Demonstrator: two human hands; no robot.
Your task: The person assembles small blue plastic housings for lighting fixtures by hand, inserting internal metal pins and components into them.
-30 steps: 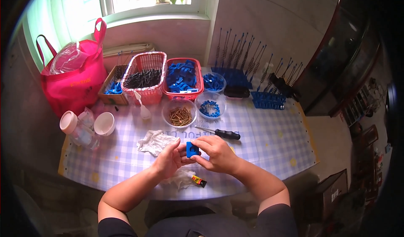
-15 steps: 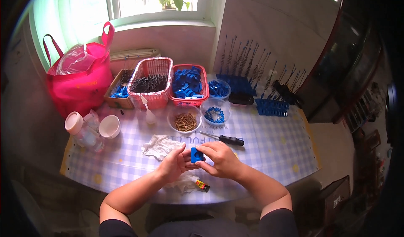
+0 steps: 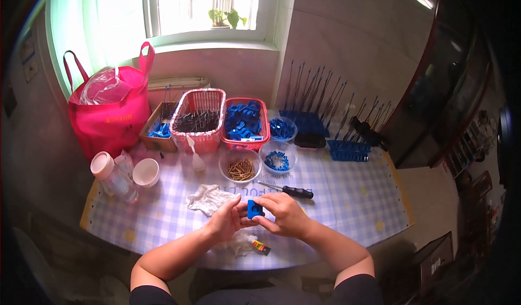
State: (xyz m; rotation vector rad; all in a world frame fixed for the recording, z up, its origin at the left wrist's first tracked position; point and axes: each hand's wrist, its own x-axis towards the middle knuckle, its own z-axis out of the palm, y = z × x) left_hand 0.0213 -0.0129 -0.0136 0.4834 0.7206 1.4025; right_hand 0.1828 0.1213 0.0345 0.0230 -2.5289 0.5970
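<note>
Over the near middle of the table, a small blue plastic block (image 3: pixel 254 209) with a round recess is held up between my two hands. My right hand (image 3: pixel 285 214) pinches it from the right, fingers along its top and thumb at its lower edge. Behind and under it lie the fingers of my left hand (image 3: pixel 225 219), supporting it, while the left thumb points up away from it. Just beyond my right hand rests a screwdriver (image 3: pixel 297 192) with a black handle. A crumpled white cloth (image 3: pixel 209 198) lies beyond my left hand; a small yellow-and-red tube (image 3: pixel 261 247) is below the block.
Bowls of brass-coloured screws (image 3: pixel 240 169) and small blue parts (image 3: pixel 277 161) stand mid-table. Behind them are a basket of dark rods (image 3: pixel 196 122) and a red basket of blue pieces (image 3: pixel 243 120). Blue racks of brushes (image 3: pixel 307 122) stand right; a pink bag (image 3: pixel 111 120) stands left.
The whole view has shifted, so the table sits lower in the picture. Both hands keep the same hold around the blue block.
</note>
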